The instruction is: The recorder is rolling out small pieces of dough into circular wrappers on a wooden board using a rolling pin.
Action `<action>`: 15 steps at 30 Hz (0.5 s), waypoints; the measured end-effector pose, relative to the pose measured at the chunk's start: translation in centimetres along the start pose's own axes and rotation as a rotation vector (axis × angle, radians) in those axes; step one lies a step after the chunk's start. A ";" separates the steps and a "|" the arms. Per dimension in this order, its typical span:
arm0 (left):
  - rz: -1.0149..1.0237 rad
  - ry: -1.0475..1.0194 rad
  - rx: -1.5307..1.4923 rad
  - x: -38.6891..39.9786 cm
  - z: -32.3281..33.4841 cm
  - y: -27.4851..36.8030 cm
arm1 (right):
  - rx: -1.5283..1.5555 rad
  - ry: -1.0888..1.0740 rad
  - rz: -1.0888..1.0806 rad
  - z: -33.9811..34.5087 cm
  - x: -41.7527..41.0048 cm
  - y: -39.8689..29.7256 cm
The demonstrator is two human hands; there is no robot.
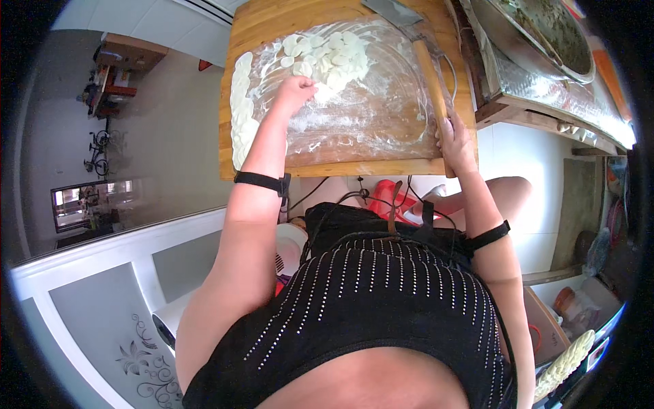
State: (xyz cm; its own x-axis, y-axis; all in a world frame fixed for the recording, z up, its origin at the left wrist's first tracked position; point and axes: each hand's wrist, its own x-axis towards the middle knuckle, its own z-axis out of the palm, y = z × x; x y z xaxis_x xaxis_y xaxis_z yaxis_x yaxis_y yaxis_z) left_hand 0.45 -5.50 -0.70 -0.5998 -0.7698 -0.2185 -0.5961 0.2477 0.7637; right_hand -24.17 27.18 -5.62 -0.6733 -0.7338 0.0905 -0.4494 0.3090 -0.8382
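Observation:
A wooden board (357,168) dusted with white flour lies in front of me. My left hand (297,94) is over its left half with bent fingers, just below a loose pile of small flat dough rounds (334,56); whether anything is pinched in it I cannot tell. Along the left edge runs a row of overlapping dough rounds (243,110). At the right side my right hand (458,140) grips the near end of a wooden rolling pin (430,76). Beyond the pin's far end rests a cleaver with a broad metal blade (393,11).
To the right, a large metal pan (580,77) with dark residue stands on a metal-covered table (546,99). Black cables (352,195) hang below the board's near edge, beside a red plastic object (382,198). A white-framed panel (140,258) stands at my left.

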 end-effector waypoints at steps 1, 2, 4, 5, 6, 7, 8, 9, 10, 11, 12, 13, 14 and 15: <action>-0.003 -0.005 0.051 -0.6 0.7 -0.3 | 0.010 -0.016 0.019 0.0 0.0 -0.1; -0.007 -0.009 0.103 -1.0 1.2 -0.5 | 0.020 -0.033 0.037 0.0 0.1 -0.2; -0.015 0.125 0.358 -1.4 2.3 1.1 | 0.013 -0.039 0.058 -0.2 0.1 0.1; -0.017 0.192 0.484 -1.5 2.6 2.1 | 0.000 -0.035 0.056 -0.2 0.1 0.4; 0.003 0.258 0.481 -1.6 2.5 2.4 | -0.008 -0.038 0.050 -0.1 0.2 0.3; 0.023 0.324 0.478 -1.8 2.4 2.7 | 0.019 -0.044 0.053 -0.1 0.1 0.2; 0.044 0.390 0.474 -1.9 2.3 3.1 | 0.046 -0.050 0.057 -0.1 0.1 0.0; 0.095 0.396 0.511 -2.2 2.3 3.3 | 0.074 -0.055 0.063 -0.1 0.0 -0.4; 0.147 0.402 0.547 -2.6 2.3 3.4 | 0.082 -0.061 0.077 -0.2 0.0 -0.7; 0.200 0.407 0.583 -3.1 2.3 3.5 | 0.090 -0.066 0.091 -0.4 0.0 -1.0; 0.244 0.360 0.627 -3.8 2.5 3.4 | 0.101 -0.070 0.101 -0.5 0.0 -1.4; 0.290 0.309 0.667 -4.6 3.2 3.1 | 0.081 -0.065 0.096 -0.4 0.0 -1.0; 0.337 0.256 0.707 -5.3 3.8 2.8 | 0.061 -0.058 0.092 -0.1 0.1 -0.4; 0.404 0.268 0.664 -6.1 4.6 2.8 | 0.034 -0.055 0.094 -0.3 0.1 -0.4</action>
State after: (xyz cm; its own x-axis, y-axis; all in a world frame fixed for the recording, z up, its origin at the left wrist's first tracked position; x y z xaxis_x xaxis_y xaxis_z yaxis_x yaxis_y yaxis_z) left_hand 0.02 2.56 -0.05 -0.7381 -0.6400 0.2134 -0.6034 0.7678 0.2156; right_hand -24.21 27.19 -5.14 -0.6782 -0.7347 -0.0184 -0.3645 0.3580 -0.8597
